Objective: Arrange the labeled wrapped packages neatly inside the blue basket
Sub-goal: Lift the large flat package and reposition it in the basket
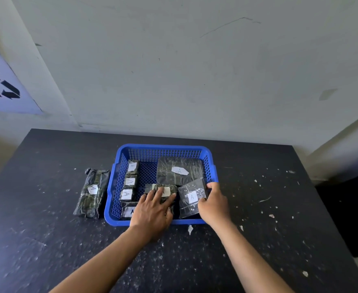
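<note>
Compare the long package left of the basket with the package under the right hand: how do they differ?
The long package lies flat on the black table, outside the blue basket, untouched; the square package sits tilted inside the basket, gripped by the right hand. The first is elongated, the second squarish. Both are dark-wrapped and carry a white "A" label.

The left hand (152, 210) covered most of the label on the middle package (167, 192), so its letter couldn't be read. It also hid part of the front-left package (128, 210), where only a bit of the letter showed. The right hand (213, 203) blocked one edge of the tilted package (191, 197). The wall poster (2, 85) got cut off by the left edge.
</note>
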Demonstrator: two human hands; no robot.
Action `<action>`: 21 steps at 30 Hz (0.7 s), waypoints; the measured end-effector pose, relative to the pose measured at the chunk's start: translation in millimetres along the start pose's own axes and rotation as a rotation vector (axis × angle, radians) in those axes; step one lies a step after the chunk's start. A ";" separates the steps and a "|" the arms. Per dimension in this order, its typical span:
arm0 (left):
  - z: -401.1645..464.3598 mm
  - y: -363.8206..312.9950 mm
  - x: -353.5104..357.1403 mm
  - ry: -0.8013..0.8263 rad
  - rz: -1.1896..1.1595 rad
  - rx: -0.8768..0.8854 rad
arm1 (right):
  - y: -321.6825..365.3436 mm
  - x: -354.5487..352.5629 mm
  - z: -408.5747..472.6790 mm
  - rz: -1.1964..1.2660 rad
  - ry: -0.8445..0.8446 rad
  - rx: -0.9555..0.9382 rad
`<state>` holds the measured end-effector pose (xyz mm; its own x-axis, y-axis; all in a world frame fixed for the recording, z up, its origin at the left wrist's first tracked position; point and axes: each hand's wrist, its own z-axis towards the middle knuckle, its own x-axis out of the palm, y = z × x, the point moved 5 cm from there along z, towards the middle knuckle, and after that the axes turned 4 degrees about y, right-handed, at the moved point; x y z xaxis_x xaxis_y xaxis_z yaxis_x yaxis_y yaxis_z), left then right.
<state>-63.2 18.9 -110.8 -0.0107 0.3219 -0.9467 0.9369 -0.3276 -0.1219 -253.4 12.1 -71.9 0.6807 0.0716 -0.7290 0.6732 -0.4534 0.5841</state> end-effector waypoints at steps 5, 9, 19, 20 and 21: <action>2.2 0.3 1.5 0.007 0.004 0.004 | 3.8 13.5 0.2 -0.200 0.022 0.010; 3.0 0.4 2.2 0.012 0.015 0.011 | 18.3 20.4 -10.9 -0.591 -0.100 -0.150; 3.2 -2.0 -3.0 0.092 -0.062 0.064 | 9.2 32.9 2.4 -0.608 0.129 -0.292; 3.4 -2.5 -4.2 0.102 -0.073 0.060 | 8.8 31.7 0.8 -0.580 0.097 -0.303; 2.8 -2.8 -6.1 0.108 -0.082 0.063 | 9.3 30.3 -0.9 -0.552 0.055 -0.319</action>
<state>-66.8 15.4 -105.5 -0.0456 0.4425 -0.8956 0.9105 -0.3505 -0.2195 -226.3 10.9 -88.2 0.2168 0.2681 -0.9387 0.9762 -0.0505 0.2111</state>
